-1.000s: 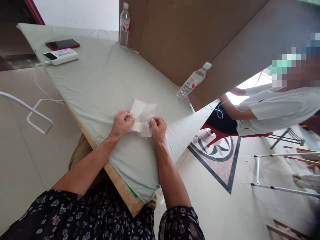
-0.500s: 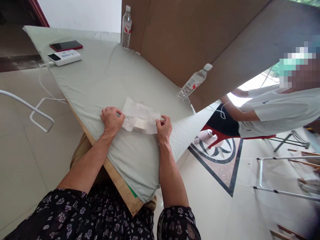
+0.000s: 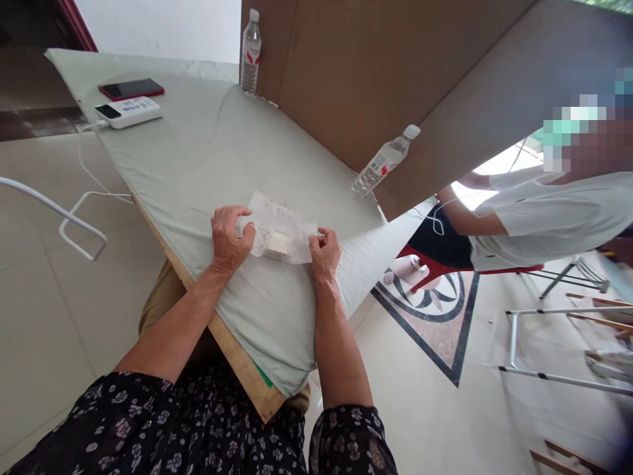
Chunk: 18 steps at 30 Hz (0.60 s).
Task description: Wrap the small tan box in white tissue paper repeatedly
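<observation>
A thin white sheet of tissue-like paper (image 3: 279, 227) lies on the pale green table cover (image 3: 198, 152), with a small pale block showing through its middle. My left hand (image 3: 228, 239) grips the sheet's left edge, thumb on top and fingers curled. My right hand (image 3: 324, 252) pinches its right edge, fingers closed. Both hands rest on the cover near the table's front edge.
A red phone (image 3: 131, 88) and a white power bank (image 3: 128, 111) lie at the far left. One water bottle (image 3: 250, 51) stands at the back, another (image 3: 383, 161) lies by the cardboard wall (image 3: 356, 72). A seated person in a white shirt (image 3: 539, 214) is at the right.
The sheet, bunched and lifted between my hands a second ago, now lies spread flat. My hands moved apart, then the left hand slid back in over the sheet's left edge.
</observation>
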### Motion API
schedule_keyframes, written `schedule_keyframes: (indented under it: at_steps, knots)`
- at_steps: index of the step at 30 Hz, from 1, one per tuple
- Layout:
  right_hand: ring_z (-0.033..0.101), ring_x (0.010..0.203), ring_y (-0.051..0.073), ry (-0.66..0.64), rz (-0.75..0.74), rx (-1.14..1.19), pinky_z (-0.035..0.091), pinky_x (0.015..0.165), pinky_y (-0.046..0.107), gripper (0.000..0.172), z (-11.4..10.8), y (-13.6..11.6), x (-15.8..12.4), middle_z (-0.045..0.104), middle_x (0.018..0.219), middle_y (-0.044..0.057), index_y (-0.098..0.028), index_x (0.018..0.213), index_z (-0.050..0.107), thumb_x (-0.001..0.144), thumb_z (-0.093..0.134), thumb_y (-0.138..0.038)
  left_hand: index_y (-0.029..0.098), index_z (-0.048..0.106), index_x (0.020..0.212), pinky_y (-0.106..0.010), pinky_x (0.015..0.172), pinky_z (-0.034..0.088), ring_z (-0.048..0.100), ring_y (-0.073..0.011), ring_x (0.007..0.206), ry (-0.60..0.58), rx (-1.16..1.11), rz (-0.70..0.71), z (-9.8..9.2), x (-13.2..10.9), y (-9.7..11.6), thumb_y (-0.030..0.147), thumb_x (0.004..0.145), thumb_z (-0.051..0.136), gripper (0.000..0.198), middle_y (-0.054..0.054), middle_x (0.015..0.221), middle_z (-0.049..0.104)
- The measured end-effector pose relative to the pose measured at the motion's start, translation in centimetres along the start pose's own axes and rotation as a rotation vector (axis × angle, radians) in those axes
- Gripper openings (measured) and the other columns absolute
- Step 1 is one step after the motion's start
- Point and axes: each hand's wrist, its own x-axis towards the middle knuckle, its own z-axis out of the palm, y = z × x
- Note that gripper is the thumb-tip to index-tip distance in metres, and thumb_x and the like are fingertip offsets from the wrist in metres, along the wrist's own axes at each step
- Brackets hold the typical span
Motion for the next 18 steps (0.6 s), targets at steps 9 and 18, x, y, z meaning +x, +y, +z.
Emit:
schedule_keyframes:
  at_steps: [9, 18]
  knots:
    - [0.061, 0.069, 0.018, 0.018, -0.030, 0.059, 0.047, 0.079, 0.035, 0.027, 0.21, 0.70, 0.14, 0.068, 0.072, -0.004, -0.023, 0.103, 0.063, 0.080, 0.061, -0.036, 0.021, 0.069, 0.115, -0.048, 0.112, 0.043, 0.064, -0.0321, 0.119, -0.308, 0.118, 0.035, -0.02, -0.53, 0.69, 0.019, 0.071, 0.059, 0.046, -0.010, 0.120, 0.076]
    - [0.061, 0.072, 0.018, -0.003, -0.022, 0.055, 0.047, 0.081, 0.035, 0.029, -0.11, 0.54, 0.01, 0.069, 0.077, -0.002, -0.021, 0.107, 0.064, 0.082, 0.060, -0.036, 0.022, 0.072, 0.090, -0.046, 0.094, 0.050, 0.066, -0.0280, 0.092, -0.368, 0.186, -0.067, 0.27, -0.08, 0.16, 0.015, 0.071, 0.057, 0.025, -0.007, 0.085, 0.072]
